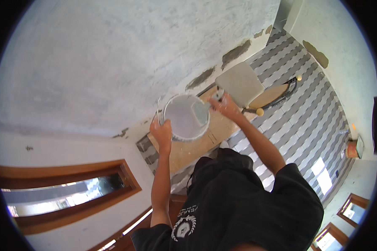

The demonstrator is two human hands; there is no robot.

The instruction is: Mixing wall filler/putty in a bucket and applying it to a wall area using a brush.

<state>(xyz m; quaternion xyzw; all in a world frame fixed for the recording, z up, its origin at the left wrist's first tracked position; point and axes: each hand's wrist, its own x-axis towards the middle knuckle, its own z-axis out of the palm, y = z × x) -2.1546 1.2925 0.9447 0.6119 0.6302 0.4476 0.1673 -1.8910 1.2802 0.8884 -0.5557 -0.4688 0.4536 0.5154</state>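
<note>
A white bucket with a smeared rim is tilted in front of me, its pale grey inside showing. My left hand is closed on the bucket's left rim, thumb in front; a thin pale strip stands up beside the fingers, its kind unclear. At the opposite rim my right hand is closed around the handle of a flat-bladed tool that looks like a putty knife. A pale greenish patch shows inside the bucket near that hand; I cannot tell whether it is the blade or filler. White smears mark both hands.
A patchy grey-white wall rises ahead, with bare patches low down. Below the bucket lies a tan board. A pale square panel and a dark-framed chair-like object are on the striped tile floor. A wood-framed window is at left.
</note>
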